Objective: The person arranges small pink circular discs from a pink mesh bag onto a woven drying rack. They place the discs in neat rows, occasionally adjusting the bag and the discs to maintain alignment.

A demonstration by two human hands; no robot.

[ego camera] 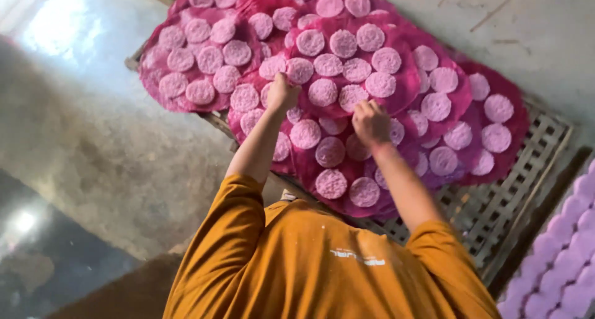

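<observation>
Several round magenta sheets (406,77), each dotted with pale pink discs (343,43), lie overlapping on a bamboo lattice rack (527,170). My left hand (282,93) is closed at the near left edge of the topmost sheet, fingers pinched on its rim. My right hand (370,122) is closed on the same sheet's near edge, a little to the right and nearer to me. Both arms reach out from orange sleeves. The fingertips are hidden behind the backs of the hands.
The rack stands on a grey concrete floor (93,139) with bright glare at the upper left. A row of pale purple discs (558,263) lies at the lower right, beside the rack's edge.
</observation>
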